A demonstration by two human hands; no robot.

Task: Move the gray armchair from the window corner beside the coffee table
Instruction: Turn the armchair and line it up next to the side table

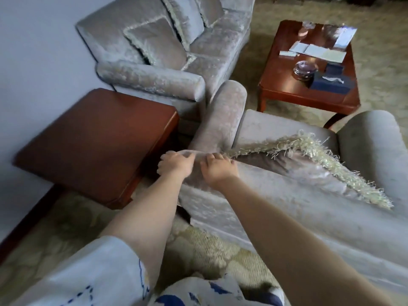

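Note:
The gray velvet armchair (276,195) fills the lower right, seen from behind its backrest. A fringed cushion (313,160) lies on its seat. My left hand (175,165) and my right hand (218,171) both grip the top edge of the backrest at its left corner, fingers curled over the fabric. Beyond the chair's front stands the dark wood coffee table (309,89), close to the seat edge.
A matching gray sofa (167,51) with cushions stands against the wall at upper left, its arm almost touching the armchair's left arm. A brown side table (95,142) sits left of my hands. Papers, a glass ashtray and a tissue box lie on the coffee table. Patterned carpet covers the floor.

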